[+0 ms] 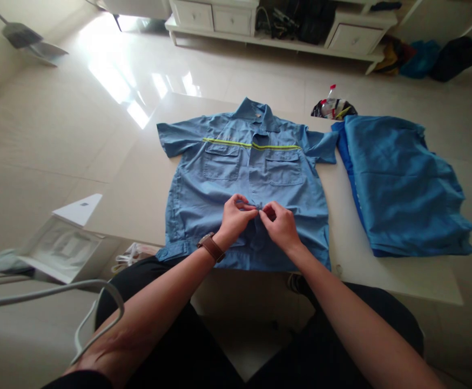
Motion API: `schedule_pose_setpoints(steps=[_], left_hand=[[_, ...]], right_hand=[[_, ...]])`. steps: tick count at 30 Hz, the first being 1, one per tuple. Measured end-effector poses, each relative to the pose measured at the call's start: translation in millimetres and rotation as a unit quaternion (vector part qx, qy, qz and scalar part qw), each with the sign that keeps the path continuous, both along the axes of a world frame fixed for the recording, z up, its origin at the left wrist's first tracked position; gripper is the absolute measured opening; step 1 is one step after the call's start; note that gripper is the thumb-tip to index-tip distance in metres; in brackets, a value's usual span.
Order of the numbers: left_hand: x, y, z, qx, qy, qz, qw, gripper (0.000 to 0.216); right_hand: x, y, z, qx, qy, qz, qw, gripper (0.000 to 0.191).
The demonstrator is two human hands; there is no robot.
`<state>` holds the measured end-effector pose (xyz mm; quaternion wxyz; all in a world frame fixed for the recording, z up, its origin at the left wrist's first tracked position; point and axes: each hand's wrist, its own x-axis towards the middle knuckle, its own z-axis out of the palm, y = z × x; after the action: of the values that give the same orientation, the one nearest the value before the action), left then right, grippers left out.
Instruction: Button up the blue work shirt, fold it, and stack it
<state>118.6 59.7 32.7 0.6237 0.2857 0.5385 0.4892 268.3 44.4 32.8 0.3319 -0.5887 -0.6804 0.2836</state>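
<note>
A blue short-sleeved work shirt [220, 183] with a yellow-green chest stripe lies flat, front up, on a low white table [147, 183]. My left hand [236, 216], with a brown watch on its wrist, pinches the shirt's front placket near the lower middle. My right hand [278, 224] pinches the same spot from the other side. The fingertips of both hands meet over the cloth, which bunches slightly between them. What sits under the fingertips is hidden.
A pile of folded blue garments [402, 183] lies on the table's right part. A small bottle and dark wrapper [333, 108] sit behind it. An open white box [63, 246] stands at the left, and a white cable [98, 302] crosses my lap. Drawers line the far wall.
</note>
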Motion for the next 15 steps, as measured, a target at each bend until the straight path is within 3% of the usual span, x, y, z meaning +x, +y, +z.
schedule_pose_setpoints(steps=[8,15], left_hand=[[1.5,3.3,0.4,0.016,0.024,-0.008,1.0,0.039],[-1.5,2.6,-0.8,0.013,-0.009,-0.06,0.998,0.033]], right_hand=[[0.0,0.8,11.2,0.032,0.017,0.0,0.999,0.015],[3.2,4.1,5.5,0.022,0.068,-0.026,0.997,0.016]])
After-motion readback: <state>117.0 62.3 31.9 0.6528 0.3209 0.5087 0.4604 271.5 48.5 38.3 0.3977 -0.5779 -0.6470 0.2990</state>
